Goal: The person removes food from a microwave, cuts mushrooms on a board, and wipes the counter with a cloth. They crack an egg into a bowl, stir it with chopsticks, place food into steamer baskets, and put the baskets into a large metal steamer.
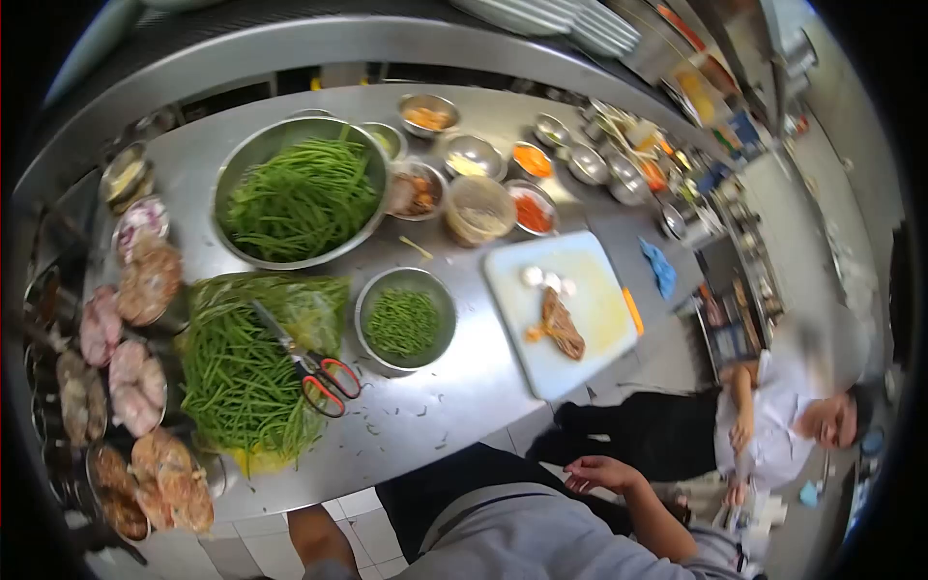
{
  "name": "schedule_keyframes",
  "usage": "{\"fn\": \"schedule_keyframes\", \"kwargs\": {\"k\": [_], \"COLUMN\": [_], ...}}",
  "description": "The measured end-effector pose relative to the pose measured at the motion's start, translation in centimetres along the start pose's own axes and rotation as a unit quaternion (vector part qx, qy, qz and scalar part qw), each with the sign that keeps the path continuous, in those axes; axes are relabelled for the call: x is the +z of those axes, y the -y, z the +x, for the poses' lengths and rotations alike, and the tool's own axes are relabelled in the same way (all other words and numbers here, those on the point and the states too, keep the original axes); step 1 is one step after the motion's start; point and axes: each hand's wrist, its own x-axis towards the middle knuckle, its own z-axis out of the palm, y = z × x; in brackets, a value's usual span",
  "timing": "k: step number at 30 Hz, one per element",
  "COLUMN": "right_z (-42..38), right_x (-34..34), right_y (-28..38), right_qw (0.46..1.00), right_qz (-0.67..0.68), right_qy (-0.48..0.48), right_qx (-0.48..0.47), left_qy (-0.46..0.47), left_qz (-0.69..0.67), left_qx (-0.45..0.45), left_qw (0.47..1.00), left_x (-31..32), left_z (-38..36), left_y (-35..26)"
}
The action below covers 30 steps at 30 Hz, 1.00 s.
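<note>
The cutting board (606, 302) lies apart from the right hand's (604, 474) fingers (578, 467).

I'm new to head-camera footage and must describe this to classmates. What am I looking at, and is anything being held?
No machine here: one person works bare-handed, wearing the camera on their head, looking forward and down. On the metal table stands a large bowl of long green beans. Nearby are scissors on more beans in a plastic bag, a smaller bowl of chopped green pieces, and a cutting board. The right hand appears empty; the left hand isn't visible. Another person stands at right.
</note>
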Motion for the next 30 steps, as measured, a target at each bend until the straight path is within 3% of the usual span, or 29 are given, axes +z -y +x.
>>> {"fn": "schedule_keyframes", "kwargs": {"k": [4, 8, 12, 13, 14, 15, 17, 20, 21, 22, 23, 25, 27, 28, 30], "right_z": [-1.1, 0.1, 0.6, 0.7, 1.6, 2.9, 6.3, 11.0, 12.0, 12.9, 13.7, 14.9, 14.4, 14.9, 12.4], "right_x": [1.7, 2.2, 2.7, 2.9, 2.8, 2.7, 2.2, 2.3, 2.2, 1.9, 1.4, -0.1, -1.5, -2.7, -6.0], "right_y": [-3.3, -5.0, -4.9, -4.8, -5.2, -6.0, -7.8, -9.5, -9.9, -9.9, -10.1, -11.2, -13.2, -15.2, -17.0], "right_qw": [0.998, 0.996, 0.996, 0.997, 0.995, 0.996, 0.997, 0.997, 0.997, 0.996, 0.996, 0.997, 0.987, 0.974, 0.985], "right_qz": [0.000, -0.070, -0.077, -0.075, -0.096, -0.091, -0.075, -0.047, -0.037, -0.037, -0.035, -0.049, -0.112, -0.149, -0.067], "right_qy": [-0.054, -0.048, -0.034, -0.023, -0.016, -0.008, 0.009, 0.012, 0.020, 0.025, 0.028, 0.035, -0.042, -0.082, -0.101], "right_qx": [0.038, 0.041, 0.018, 0.013, 0.008, 0.007, -0.022, -0.058, -0.063, -0.071, -0.077, -0.054, -0.111, -0.149, -0.121], "left_qy": [0.014, 0.025, 0.097, 0.049, -0.007, 0.043, -0.014, 0.167, 0.156, 0.385, 0.314, 0.362, 0.367, 0.391, 0.453], "left_qz": [0.044, 0.150, 0.383, 0.381, 0.185, 0.308, 0.383, 0.506, 0.521, 0.642, 0.665, 0.753, 0.744, 0.732, 0.713], "left_qx": [-0.004, 0.035, 0.171, 0.057, -0.049, -0.087, -0.159, -0.140, -0.137, 0.044, 0.054, 0.004, -0.113, -0.124, -0.142], "left_qw": [0.999, 0.988, 0.902, 0.921, 0.981, 0.946, 0.910, 0.835, 0.828, 0.662, 0.675, 0.549, 0.547, 0.543, 0.516], "left_x": [-1.5, -5.4, -11.2, -12.1, -12.2, -12.9, -12.1, -9.4, -7.2, -6.3, -4.5, 1.3, 8.7, 10.7, 14.5], "left_z": [1.1, -1.5, -8.9, -10.9, -13.1, -14.1, -17.2, -20.4, -21.8, -21.1, -20.8, -23.4, -30.3, -32.3, -36.0], "left_y": [-0.3, -0.7, -0.2, -0.1, 0.3, 0.5, 1.5, 4.9, 6.9, 8.7, 12.4, 16.5, 18.7, 21.1, 25.0]}}
